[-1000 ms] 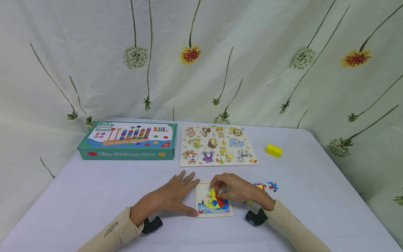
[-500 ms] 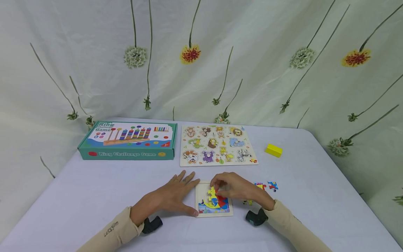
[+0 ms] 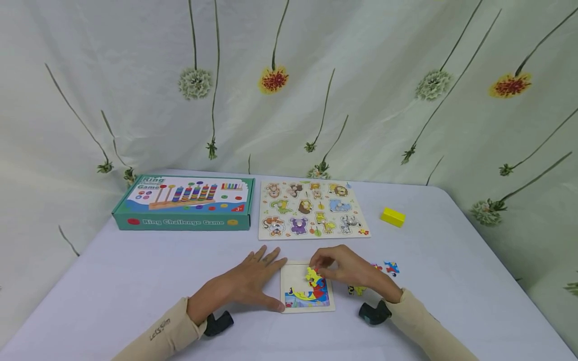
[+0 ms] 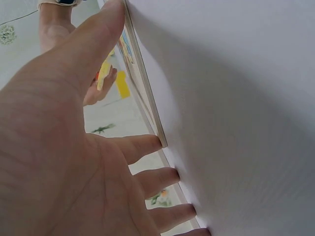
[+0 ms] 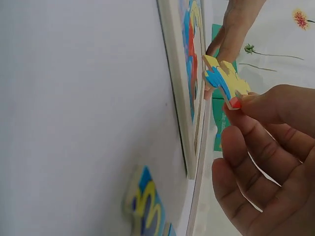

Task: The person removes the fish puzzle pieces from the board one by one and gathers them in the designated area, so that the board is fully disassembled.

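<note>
Between thumb and fingers, my right hand [image 3: 340, 265] pinches a yellow, blue and red jigsaw piece [image 5: 226, 81], lifted above the small wooden puzzle tray [image 3: 308, 309]. Colourful pieces fill the lower part of that tray; its upper left is bare wood. My left hand [image 3: 250, 281] lies spread at the tray's left side, thumb and index finger touching its edge, as the left wrist view also shows. Loose jigsaw pieces [image 3: 392, 267] lie on the table to the right, some partly hidden by my right hand and wrist.
An animal puzzle board [image 3: 313, 210] lies behind the small tray. A green Ring Challenge Game box [image 3: 182, 203] stands at the back left, and a yellow block [image 3: 393, 217] at the back right. A flower-print cloth hangs behind the table.
My right hand has moved a little to the right, lifting the pinched piece off the tray's picture. More of the bare tray shows. My left hand has stayed in place.
</note>
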Tool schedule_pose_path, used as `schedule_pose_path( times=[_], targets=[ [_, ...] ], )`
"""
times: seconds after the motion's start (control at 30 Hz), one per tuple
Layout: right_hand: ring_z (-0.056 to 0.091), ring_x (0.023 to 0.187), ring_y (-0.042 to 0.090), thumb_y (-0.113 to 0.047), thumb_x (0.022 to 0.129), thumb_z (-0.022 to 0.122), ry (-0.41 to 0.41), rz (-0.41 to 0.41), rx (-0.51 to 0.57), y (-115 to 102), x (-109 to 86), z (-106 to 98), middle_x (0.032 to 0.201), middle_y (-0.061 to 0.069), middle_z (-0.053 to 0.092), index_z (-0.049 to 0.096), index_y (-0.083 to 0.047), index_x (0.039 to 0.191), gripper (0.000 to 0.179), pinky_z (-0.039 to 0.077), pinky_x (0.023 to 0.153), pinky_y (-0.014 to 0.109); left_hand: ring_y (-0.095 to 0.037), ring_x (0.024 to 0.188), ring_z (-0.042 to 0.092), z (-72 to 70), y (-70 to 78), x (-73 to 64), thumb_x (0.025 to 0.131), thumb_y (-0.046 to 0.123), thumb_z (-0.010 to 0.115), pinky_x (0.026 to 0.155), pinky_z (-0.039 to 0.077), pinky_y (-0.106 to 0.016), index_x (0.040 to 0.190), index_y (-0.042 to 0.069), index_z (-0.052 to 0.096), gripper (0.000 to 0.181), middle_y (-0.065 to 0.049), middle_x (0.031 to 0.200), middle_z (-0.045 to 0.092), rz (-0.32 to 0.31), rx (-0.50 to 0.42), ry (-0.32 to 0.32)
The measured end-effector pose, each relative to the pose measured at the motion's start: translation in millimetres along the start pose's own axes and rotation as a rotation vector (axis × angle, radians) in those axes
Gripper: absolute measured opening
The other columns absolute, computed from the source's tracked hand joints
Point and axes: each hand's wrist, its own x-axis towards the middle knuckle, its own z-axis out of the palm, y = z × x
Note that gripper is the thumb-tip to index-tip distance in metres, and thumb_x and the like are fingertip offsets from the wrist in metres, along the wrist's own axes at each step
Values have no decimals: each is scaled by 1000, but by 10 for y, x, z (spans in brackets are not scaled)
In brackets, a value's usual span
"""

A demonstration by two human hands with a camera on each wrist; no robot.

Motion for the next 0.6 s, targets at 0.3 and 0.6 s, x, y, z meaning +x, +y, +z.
schedule_pose_path(
  times=[0.3, 0.6],
  targets=[
    [60, 75, 9, -9, 90, 67, 71, 1, 73, 121, -189, -131, 83, -3, 68, 68, -13, 96, 8, 53, 73, 24, -36, 147, 6, 12, 11, 3, 69, 63, 74, 116, 11, -56, 150, 19, 34, 101, -6, 160, 19, 1, 2, 7],
    [63, 72, 17, -7, 90, 64, 104, 113, 84, 243, -482, -296, 80, -1, 68, 65, -10, 98, 8, 52, 69, 23, -37, 147, 5, -4, -5, -5, 70, 63, 73, 116, 10, -56, 151, 18, 32, 101, -7, 160, 18, 10, 4, -2]
  ],
)
